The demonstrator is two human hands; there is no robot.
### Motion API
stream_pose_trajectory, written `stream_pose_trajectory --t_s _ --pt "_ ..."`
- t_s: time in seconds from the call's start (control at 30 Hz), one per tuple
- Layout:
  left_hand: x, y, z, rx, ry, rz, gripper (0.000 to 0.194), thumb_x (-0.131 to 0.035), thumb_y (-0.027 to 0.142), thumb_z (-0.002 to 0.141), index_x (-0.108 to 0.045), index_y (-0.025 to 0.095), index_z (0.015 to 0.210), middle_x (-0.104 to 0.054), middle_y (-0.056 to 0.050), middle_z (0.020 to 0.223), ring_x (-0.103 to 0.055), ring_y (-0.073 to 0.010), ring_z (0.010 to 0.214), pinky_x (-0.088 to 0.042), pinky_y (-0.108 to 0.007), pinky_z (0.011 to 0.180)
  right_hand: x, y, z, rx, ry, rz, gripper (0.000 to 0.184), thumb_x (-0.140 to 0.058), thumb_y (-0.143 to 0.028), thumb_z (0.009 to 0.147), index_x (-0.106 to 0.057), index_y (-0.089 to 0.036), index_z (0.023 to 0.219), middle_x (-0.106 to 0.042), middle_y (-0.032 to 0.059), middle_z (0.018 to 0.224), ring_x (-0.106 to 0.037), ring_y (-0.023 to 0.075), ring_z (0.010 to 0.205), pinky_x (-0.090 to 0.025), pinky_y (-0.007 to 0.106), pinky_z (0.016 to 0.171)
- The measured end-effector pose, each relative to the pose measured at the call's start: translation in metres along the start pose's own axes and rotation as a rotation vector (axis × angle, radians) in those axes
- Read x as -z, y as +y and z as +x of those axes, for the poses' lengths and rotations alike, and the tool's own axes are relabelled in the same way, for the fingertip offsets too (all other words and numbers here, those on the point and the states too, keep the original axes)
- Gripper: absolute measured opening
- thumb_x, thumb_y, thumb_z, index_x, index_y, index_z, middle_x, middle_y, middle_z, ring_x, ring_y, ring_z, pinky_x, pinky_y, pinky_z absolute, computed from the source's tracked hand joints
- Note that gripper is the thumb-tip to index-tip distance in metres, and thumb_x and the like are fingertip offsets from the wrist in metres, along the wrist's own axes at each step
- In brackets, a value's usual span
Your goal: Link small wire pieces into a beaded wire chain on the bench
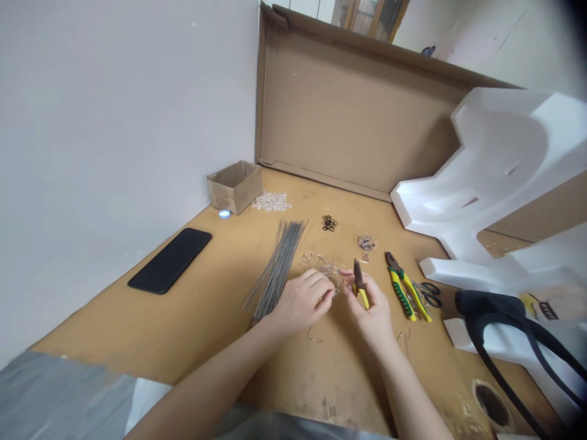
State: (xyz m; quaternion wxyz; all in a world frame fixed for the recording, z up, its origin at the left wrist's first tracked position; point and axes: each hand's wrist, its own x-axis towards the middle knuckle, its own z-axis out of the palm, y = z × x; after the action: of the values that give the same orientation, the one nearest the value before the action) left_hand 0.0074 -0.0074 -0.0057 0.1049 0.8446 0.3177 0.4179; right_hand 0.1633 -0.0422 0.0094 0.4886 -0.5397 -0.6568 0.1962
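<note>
Curled the left hand (pixel 305 299) just below centre frame, thumb and fingertips drawn together. Could not tell about any wire between those tips. Gripped the small pliers (pixel 359 284) in the right hand (pixel 376 308), dark nose pointing up, yellow handle against the fingers. Brought right thumb and forefinger close together at the near edge of the loose wire (pixel 321 264); could not make out the exact hold. Saw that tangle spread on the table (pixel 206 324) at centre frame, just beyond both hands.

Noted the wire bundle (pixel 280 263) left of the tangle, grey and straight, slanting down to beside the left wrist. Spotted the black rings (pixel 329 223) above the tangle, with the silver pile (pixel 367 242) to their right. Found the big pliers (pixel 400 293) right of the right hand, green-and-yellow handles spread, and the scissors (pixel 431 294) just beside them.

Logged the box (pixel 236 189) farther off, upper left of centre, open at the top, with the clear bits (pixel 273 201) scattered by its right side and the blue disc (pixel 224 214) in front. Marked the phone (pixel 170 261) lying dark at left, near the wall (pixel 114 122). Saw the cardboard (pixel 358 122) standing across the upper middle, the white foam (pixel 495 159) at right, the black strap (pixel 486 302) at lower right, and a round hole (pixel 492 402) in the table near the lower right corner.
</note>
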Motion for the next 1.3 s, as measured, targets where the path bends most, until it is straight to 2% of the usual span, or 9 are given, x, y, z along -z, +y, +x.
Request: stream_pose_trajectory --t_s 0.1,0.27,0.4,0.57,0.67,0.8,1.0,1.13,1.3 --pt "0.003 0.001 0.001 -0.035 -0.063 0.011 0.017 -0.039 0.017 0.085 -0.054 0.017 0.077 -0.060 -0.004 0.075 -0.054 -0.0151 0.076 -0.044 -0.026 0.066 0.002 0.006 0.000 0.048 -0.057 -0.046 0.013 -0.051 -0.020 0.080 -0.056 -0.021 0.092 -0.059 0.0097 0.103 -0.057 0.0208 0.093 -0.048 0.035 0.077" --pt "0.003 0.004 0.001 -0.086 -0.129 0.045 0.018 -0.034 0.017 0.087 -0.052 0.016 0.089 -0.060 -0.007 0.083 -0.054 -0.0179 0.082 -0.045 -0.030 0.070 0.004 0.013 -0.002 0.168 -0.147 -0.102 0.021 -0.050 -0.015 0.079 -0.057 -0.022 0.097 -0.060 0.0090 0.106 -0.055 0.0210 0.101 -0.046 0.036 0.083" --pt "-0.002 0.007 -0.002 -0.055 -0.107 0.049 0.017 -0.032 0.016 0.087 -0.049 0.016 0.082 -0.057 -0.005 0.076 -0.052 -0.0173 0.072 -0.044 -0.029 0.063 0.002 0.013 -0.004 0.154 -0.124 -0.129 0.019 -0.050 -0.016 0.078 -0.057 -0.022 0.094 -0.060 0.0084 0.098 -0.058 0.0202 0.090 -0.048 0.033 0.074" --pt "-0.005 0.005 -0.005 0.020 -0.067 0.049 0.017 -0.031 0.014 0.086 -0.047 0.017 0.082 -0.056 -0.005 0.075 -0.051 -0.0174 0.073 -0.042 -0.029 0.062 0.002 0.006 -0.006 0.099 -0.138 -0.078 0.015 -0.050 -0.022 0.081 -0.057 -0.022 0.094 -0.055 0.0109 0.109 -0.055 0.0220 0.097 -0.047 0.036 0.077" --pt "-0.003 0.001 -0.003 0.014 -0.080 0.064 0.017 -0.031 0.014 0.086 -0.047 0.018 0.081 -0.055 -0.004 0.074 -0.050 -0.0173 0.072 -0.040 -0.028 0.061 0.019 0.003 -0.008 0.039 -0.148 -0.110 0.014 -0.053 -0.027 0.081 -0.057 -0.022 0.094 -0.054 0.0111 0.111 -0.055 0.0229 0.098 -0.047 0.036 0.078" --pt "-0.001 -0.001 -0.003 0.008 -0.093 0.077 0.014 -0.034 0.012 0.084 -0.047 0.018 0.080 -0.054 -0.004 0.073 -0.048 -0.0173 0.072 -0.038 -0.028 0.060 0.056 -0.001 -0.009 0.000 -0.363 -0.336 0.018 -0.054 -0.034 0.080 -0.059 -0.022 0.093 -0.061 0.0075 0.087 -0.058 0.0192 0.073 -0.047 0.031 0.065" --pt "-0.002 0.000 -0.006 -0.020 -0.133 0.093 0.013 -0.036 0.009 0.081 -0.047 0.017 0.079 -0.052 -0.004 0.073 -0.047 -0.0177 0.072 -0.039 -0.028 0.061 0.088 -0.014 -0.003 -0.036 -0.532 -0.603 0.020 -0.049 -0.038 0.084 -0.060 -0.024 0.092 -0.064 0.0045 0.081 -0.058 0.0177 0.065 -0.044 0.029 0.059" --pt "-0.001 -0.001 -0.006 -0.065 -0.176 0.128 0.012 -0.038 0.011 0.081 -0.048 0.017 0.080 -0.052 -0.005 0.075 -0.047 -0.0183 0.073 -0.040 -0.028 0.060 0.094 -0.028 0.009 0.068 -0.609 -0.773 0.021 -0.048 -0.038 0.083 -0.062 -0.026 0.093 -0.064 0.0034 0.078 -0.058 0.0172 0.061 -0.041 0.028 0.055" --pt "0.002 0.002 -0.004 -0.112 -0.264 0.161 0.011 -0.040 0.009 0.080 -0.047 0.017 0.078 -0.053 -0.005 0.075 -0.047 -0.0188 0.075 -0.040 -0.029 0.060 0.099 -0.048 0.028 0.348 -0.667 -1.003 0.020 -0.049 -0.037 0.083 -0.062 -0.024 0.090 -0.062 0.0055 0.076 -0.056 0.0191 0.067 -0.037 0.030 0.058"
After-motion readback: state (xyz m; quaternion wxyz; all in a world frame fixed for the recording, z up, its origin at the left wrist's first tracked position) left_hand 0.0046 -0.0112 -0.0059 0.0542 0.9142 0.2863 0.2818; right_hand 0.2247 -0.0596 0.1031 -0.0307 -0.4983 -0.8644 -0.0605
